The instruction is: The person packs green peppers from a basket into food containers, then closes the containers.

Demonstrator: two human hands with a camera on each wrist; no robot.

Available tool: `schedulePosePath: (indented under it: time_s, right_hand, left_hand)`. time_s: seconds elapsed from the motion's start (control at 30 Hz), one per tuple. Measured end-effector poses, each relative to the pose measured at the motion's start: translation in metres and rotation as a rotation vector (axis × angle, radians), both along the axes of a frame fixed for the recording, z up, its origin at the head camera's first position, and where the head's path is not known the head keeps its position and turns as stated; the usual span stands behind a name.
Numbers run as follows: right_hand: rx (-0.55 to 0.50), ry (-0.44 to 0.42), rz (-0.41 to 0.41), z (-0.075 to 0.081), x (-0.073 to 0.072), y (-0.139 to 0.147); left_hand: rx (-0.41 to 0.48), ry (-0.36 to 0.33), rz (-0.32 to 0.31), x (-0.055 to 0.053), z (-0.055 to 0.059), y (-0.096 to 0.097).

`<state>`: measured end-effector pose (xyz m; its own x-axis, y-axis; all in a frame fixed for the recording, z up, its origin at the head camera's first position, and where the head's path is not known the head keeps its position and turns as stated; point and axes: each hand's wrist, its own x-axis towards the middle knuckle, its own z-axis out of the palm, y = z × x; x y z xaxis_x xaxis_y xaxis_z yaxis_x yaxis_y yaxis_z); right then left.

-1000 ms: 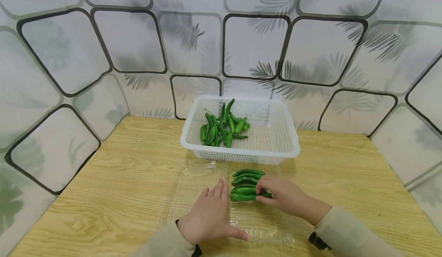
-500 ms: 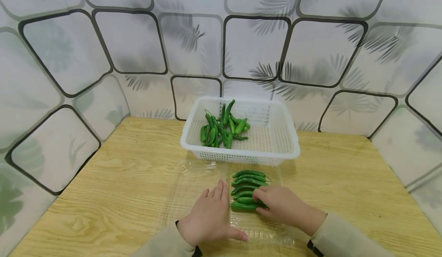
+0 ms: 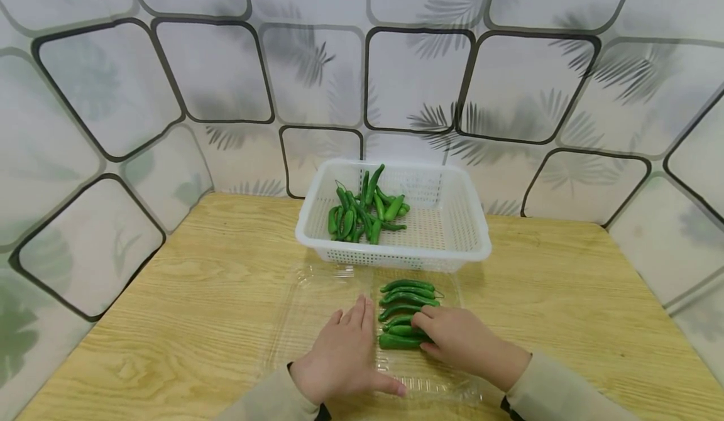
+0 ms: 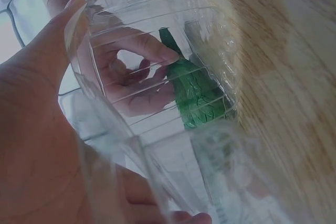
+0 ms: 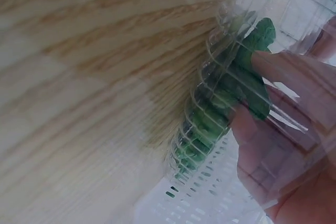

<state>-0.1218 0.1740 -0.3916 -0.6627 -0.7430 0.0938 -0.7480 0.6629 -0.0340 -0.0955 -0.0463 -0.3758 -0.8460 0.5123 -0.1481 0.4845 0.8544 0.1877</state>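
A clear hinged plastic clamshell box (image 3: 317,295) lies opened out on the table. In its right half, green chili peppers (image 3: 407,296) lie side by side in a row. My right hand (image 3: 466,344) pinches the nearest chili pepper (image 3: 398,342) by its right end, thumb on the front side. The right wrist view shows thumb and fingers on both sides of a green pepper (image 5: 247,74) behind the clear wall. Flat along the box's middle fold rests my left hand (image 3: 340,355), fingers straight and thumb spread right. The fingers hide the peppers' right ends.
A white perforated plastic basket (image 3: 396,256) stands behind the box, with a heap of green peppers (image 3: 362,213) in its left part. The wood-grain table (image 3: 186,301) ends at a patterned cloth backdrop (image 3: 418,82) behind and at both sides.
My right hand has moved slightly toward me with the nearest pepper, and the front peppers of the row have spread further apart. My left hand has stayed in place.
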Motion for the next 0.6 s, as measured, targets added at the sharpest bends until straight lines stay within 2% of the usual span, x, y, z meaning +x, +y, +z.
schedulePosePath:
  time_s: [0.27, 0.6]
  right_hand:
    - [-0.025, -0.015, -0.014, -0.0016, 0.0007, -0.0050]
    - [-0.046, -0.033, 0.005, -0.0051, -0.0030, -0.0074]
  left_hand:
    - [0.004, -0.022, -0.003, -0.0007, -0.0001, -0.0003]
    - [-0.002, -0.009, -0.010, -0.0004, 0.0001, -0.0006]
